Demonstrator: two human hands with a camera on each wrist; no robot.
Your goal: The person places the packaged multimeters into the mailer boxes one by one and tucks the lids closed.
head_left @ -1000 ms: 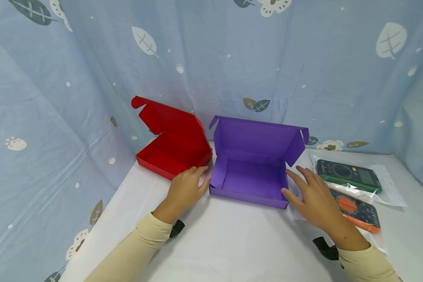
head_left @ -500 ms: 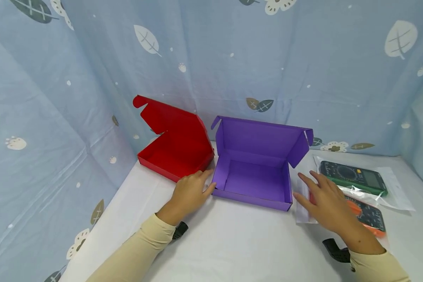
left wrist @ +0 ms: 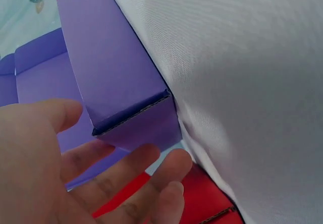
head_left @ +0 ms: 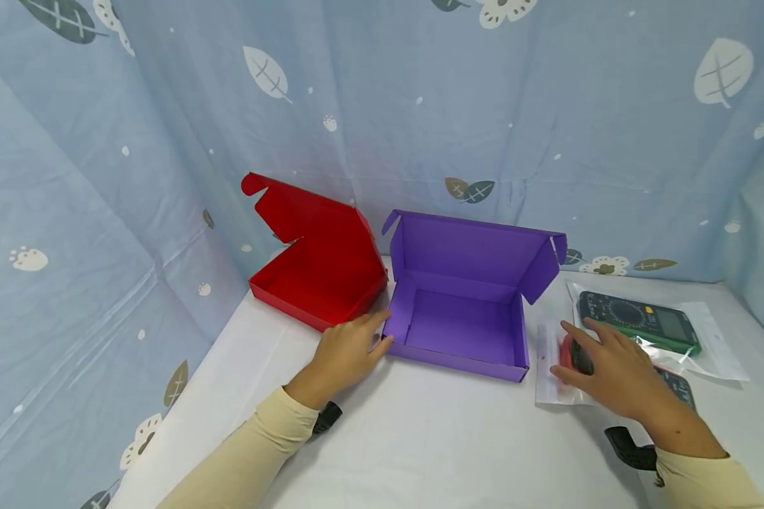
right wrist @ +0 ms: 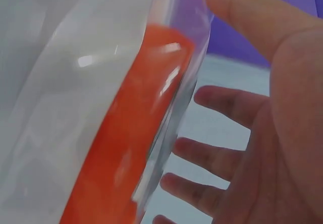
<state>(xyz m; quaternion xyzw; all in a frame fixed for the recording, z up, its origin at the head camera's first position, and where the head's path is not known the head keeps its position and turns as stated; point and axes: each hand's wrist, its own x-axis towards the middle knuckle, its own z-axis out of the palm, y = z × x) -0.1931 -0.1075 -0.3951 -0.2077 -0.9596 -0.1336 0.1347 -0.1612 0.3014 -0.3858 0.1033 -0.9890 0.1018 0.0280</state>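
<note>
My left hand [head_left: 346,351] is at the left front corner of an open purple cardboard box [head_left: 455,359], its thumb near the front wall and its fingers spread along the side. In the left wrist view the fingers look relaxed and do not curl round the cardboard. Over on the right, my right hand [head_left: 624,375] hovers with fingers spread above an orange-cased multimeter [right wrist: 126,118] in a clear plastic bag [head_left: 550,364]. The hand hides much of that meter in the head view. Whether the fingertips touch the bag, I cannot tell.
An open red cardboard box [head_left: 286,307] stands to the left of the purple one. Behind the orange meter lies a green-cased multimeter [head_left: 637,319], also bagged. A patterned blue curtain [head_left: 382,106] hangs behind the white table [head_left: 446,438].
My right hand has moved away from the purple box's right side, rightward over the bagged orange multimeter. My left hand has stayed at the purple box's left corner.
</note>
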